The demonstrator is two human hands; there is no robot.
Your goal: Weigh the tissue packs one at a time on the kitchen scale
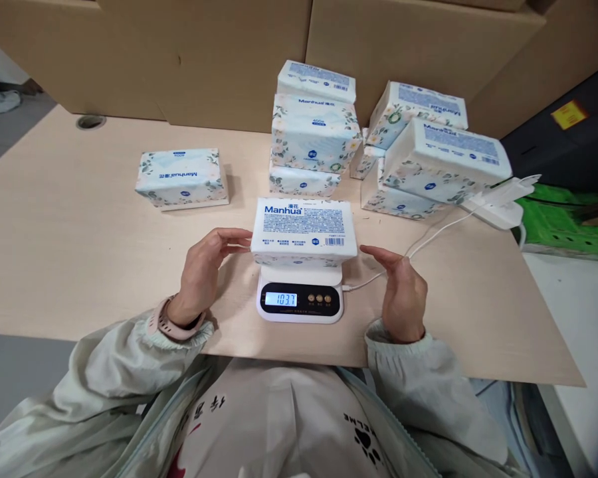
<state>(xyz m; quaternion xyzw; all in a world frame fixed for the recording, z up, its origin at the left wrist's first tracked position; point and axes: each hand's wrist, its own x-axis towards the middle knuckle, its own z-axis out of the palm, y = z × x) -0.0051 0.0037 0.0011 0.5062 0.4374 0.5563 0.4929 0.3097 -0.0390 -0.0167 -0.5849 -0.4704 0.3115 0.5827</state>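
Note:
A tissue pack (303, 229) with blue "Manhua" print rests on the white digital scale (299, 315), whose lit display reads 103.7. My left hand (204, 269) is at the pack's left end, fingers stretched out; its fingertips reach the pack's edge, and I cannot tell whether they touch it. On the other side my right hand (401, 289) stands a small gap away from the pack, fingers extended and holding nothing. Further left on the table lies a single tissue pack (182, 178).
Behind the scale stand stacked tissue packs (316, 133), with another group of packs (446, 156) to their right. A white cable (423, 249) runs from the scale to a power strip (498, 206). Cardboard boxes (219, 66) line the table's back; a green crate (568, 222) is at right.

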